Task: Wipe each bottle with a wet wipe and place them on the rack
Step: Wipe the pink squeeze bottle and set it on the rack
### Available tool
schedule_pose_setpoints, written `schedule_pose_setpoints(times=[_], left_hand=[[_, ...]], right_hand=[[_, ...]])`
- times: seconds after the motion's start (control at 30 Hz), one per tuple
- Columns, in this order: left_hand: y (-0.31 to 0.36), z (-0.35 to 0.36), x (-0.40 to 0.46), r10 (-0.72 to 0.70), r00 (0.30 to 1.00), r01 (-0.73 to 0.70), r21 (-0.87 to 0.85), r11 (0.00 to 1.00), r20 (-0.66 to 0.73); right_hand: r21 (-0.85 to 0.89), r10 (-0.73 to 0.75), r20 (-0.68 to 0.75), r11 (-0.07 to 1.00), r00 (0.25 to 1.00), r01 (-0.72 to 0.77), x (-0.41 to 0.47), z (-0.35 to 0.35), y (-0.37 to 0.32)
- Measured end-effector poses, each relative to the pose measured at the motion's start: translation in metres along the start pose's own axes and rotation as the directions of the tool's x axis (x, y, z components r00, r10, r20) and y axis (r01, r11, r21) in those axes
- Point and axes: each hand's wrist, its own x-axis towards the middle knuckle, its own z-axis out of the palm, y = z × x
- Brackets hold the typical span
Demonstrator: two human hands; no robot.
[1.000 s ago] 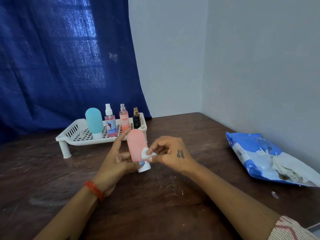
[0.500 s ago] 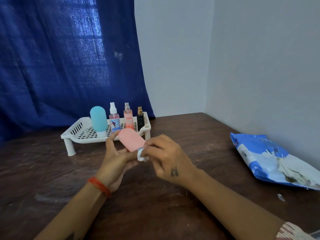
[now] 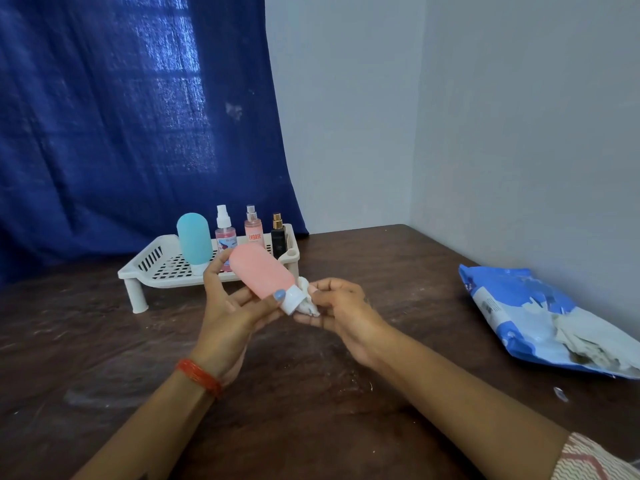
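Apparently wipe [image 3: 306, 299] against bottle cap [image 3: 292, 300]

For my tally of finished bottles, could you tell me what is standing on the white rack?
Four bottles stand upright on the white rack: a teal bottle, a white-capped spray bottle, a peach spray bottle and a dark bottle. The held pink bottle covers their lower parts.

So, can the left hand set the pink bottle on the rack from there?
Probably yes. The left hand holds the pink bottle just in front of the rack, and bare grid shows left of the teal bottle.
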Motion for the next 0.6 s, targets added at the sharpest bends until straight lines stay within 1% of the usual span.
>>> schedule_pose_setpoints(times=[0.1, 0.2, 0.3, 0.4, 0.43, 0.47, 0.5, 0.53, 0.57, 0.6], left_hand=[[-0.003, 0.0, 0.0, 0.081, 0.997, -0.08, 0.066, 0.995, -0.012], [-0.005, -0.001, 0.0, 0.177, 0.984, -0.172, 0.139, 0.975, -0.026], [-0.006, -0.001, 0.001, 0.231, 0.973, -0.224, 0.194, 0.955, -0.015], [-0.007, -0.002, 0.003, 0.266, 0.964, -0.255, 0.249, 0.934, -0.009], [-0.008, -0.003, 0.003, 0.274, 0.962, -0.261, 0.283, 0.923, -0.009], [-0.008, -0.004, 0.003, 0.278, 0.96, -0.261, 0.321, 0.91, -0.009], [-0.008, -0.004, 0.003, 0.281, 0.96, -0.259, 0.357, 0.898, -0.008], [-0.007, -0.005, 0.003, 0.279, 0.96, -0.253, 0.387, 0.886, -0.01], [-0.007, -0.004, 0.003, 0.277, 0.961, -0.247, 0.412, 0.877, -0.013], [-0.006, -0.004, 0.003, 0.276, 0.961, -0.24, 0.435, 0.868, -0.021]], right_hand=[[0.25, 0.175, 0.056, 0.951, 0.983, -0.184, -0.001, 0.002, 0.001], [0.396, 0.26, 0.129, 0.871, 0.957, -0.29, -0.002, 0.004, 0.002], [0.405, 0.285, 0.172, 0.852, 0.943, -0.332, -0.003, 0.005, 0.002], [0.365, 0.267, 0.161, 0.878, 0.95, -0.309, -0.004, 0.003, -0.003], [0.334, 0.249, 0.142, 0.899, 0.958, -0.284, -0.005, 0.002, -0.005], [0.263, 0.216, 0.106, 0.935, 0.971, -0.237, -0.004, 0.001, -0.007], [0.127, 0.159, 0.045, 0.978, 0.986, -0.163, -0.003, 0.0, -0.008], [-0.071, 0.069, -0.021, 0.995, 0.997, -0.07, -0.001, 0.0, -0.007], [-0.299, -0.053, -0.072, 0.954, 0.996, 0.03, 0.0, -0.001, -0.006], [-0.52, -0.195, -0.087, 0.845, 0.977, 0.122, 0.001, -0.003, -0.003]])
